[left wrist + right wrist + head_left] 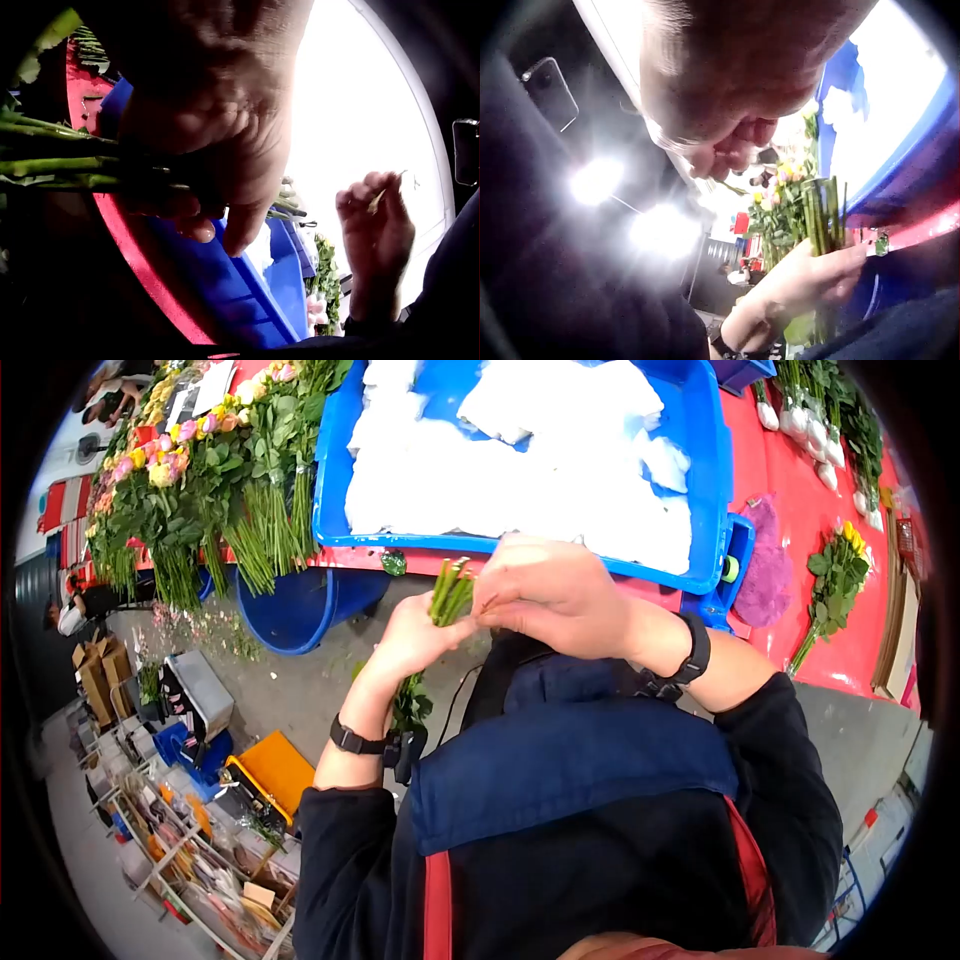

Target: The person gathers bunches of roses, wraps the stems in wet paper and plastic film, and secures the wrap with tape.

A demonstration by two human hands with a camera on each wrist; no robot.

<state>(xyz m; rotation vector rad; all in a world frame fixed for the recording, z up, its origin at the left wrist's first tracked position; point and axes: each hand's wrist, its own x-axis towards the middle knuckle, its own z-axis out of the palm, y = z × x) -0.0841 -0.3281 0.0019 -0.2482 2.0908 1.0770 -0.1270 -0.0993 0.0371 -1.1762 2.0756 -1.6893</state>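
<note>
My left hand [412, 640] grips a bunch of green flower stems [452, 590], cut ends upward above the thumb. Leaves of the bunch [410, 703] hang below the fist; the flower heads are hidden. Close beside the cut ends, my right hand [560, 598] has its fingers bent in, pinching a thin yellowish-brown strand [381, 198]. Its exact kind I cannot tell. In the right wrist view the stems [823, 214] stand upright out of the left fist, apart from the right hand.
A blue tub [724, 480] holding white sheets stands ahead on the red table [800, 575]. Rose bunches [180, 490] lie on the left, and a small yellow rose bunch [835, 585] lies right near a purple cloth [765, 565]. Under the table edge sits a blue bin [290, 615].
</note>
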